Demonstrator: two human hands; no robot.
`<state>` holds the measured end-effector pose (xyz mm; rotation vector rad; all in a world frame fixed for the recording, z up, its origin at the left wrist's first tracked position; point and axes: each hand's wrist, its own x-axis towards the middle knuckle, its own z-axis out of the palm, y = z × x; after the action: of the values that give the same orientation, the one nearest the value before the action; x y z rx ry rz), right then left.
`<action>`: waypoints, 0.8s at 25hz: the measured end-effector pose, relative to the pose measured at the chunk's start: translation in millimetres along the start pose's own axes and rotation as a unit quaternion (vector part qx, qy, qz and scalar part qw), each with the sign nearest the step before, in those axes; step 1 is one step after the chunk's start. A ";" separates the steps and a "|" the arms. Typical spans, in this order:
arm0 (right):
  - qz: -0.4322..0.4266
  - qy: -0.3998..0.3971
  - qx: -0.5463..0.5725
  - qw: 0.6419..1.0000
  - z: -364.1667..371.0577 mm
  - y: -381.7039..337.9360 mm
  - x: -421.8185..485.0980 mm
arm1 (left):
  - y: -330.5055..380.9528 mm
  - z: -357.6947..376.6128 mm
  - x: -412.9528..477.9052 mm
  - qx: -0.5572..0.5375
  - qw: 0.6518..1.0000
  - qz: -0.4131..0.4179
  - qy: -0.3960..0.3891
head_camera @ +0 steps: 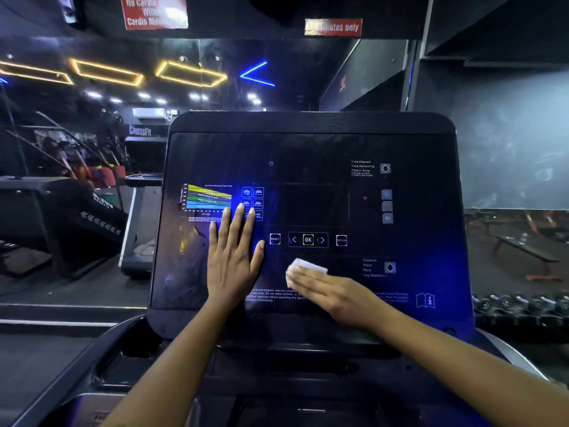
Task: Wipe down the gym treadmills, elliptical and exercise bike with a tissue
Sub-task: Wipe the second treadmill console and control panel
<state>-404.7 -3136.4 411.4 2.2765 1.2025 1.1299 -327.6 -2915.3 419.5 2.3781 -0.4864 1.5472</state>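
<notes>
- Reaching in from the bottom edge, both forearms are extending onto the sloped console (308,143) of one cardio machine; which type it is I cannot tell.
- The right hand (335,295) is lying flat, fingers straight and together. It is pressing the tissue (304,268) onto the panel with palm and finger pressure, not curling round it.
- The tissue is showing as a small white folded pad poking out past the fingertips. It is sitting low-centre on the console, below the OK button (308,239) and left of the Distance/Steps text.
- The left hand (234,257) is resting flat on the panel's left half, fingers straight and slightly spread, holding nothing. Its fingertips are reaching the coloured heart-rate chart (209,197); it is probably bracing.
- Progress, as a judgement: wiping is going on at the lower middle of this console. Smears are showing on the left side beside the left hand, so the panel is looking only partly done.
- The upper panel, the right side and the side rail (101,355) are looking like work left on this machine.
- Further left, a neighbouring treadmill (137,260) is standing well apart. Nothing is showing whether it has been wiped, and the elliptical and bike are not identifiable here, so most of the task is likely remaining.
- At far right, dumbbells (520,303) are sitting in a row behind the console.
- A red sign (154,12) is hanging up top, partly blown out by glare.
</notes>
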 end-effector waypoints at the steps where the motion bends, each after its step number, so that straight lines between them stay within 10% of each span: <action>1: -0.002 0.003 0.006 1.000 -3.6 2.6 -5.6 | 0.5 -0.3 -0.3 -0.002 1.000 0.000 0.001; 8: 0.307 0.079 0.033 0.948 -21.4 64.7 15.1 | 0.6 -0.2 -1.1 -0.008 1.000 0.001 0.004; 16: 0.112 0.015 0.097 0.989 9.3 -51.9 -40.6 | 5.3 -0.5 -19.4 -0.015 0.999 0.029 -0.011; 20: 0.158 0.048 0.119 0.979 -4.9 -22.7 -17.8 | 11.0 -1.6 -36.4 -0.009 0.999 0.040 -0.025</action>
<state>-426.7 -3137.7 392.1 2.6960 1.0875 1.2784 -347.1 -2919.8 387.1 2.4164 -0.6101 1.5116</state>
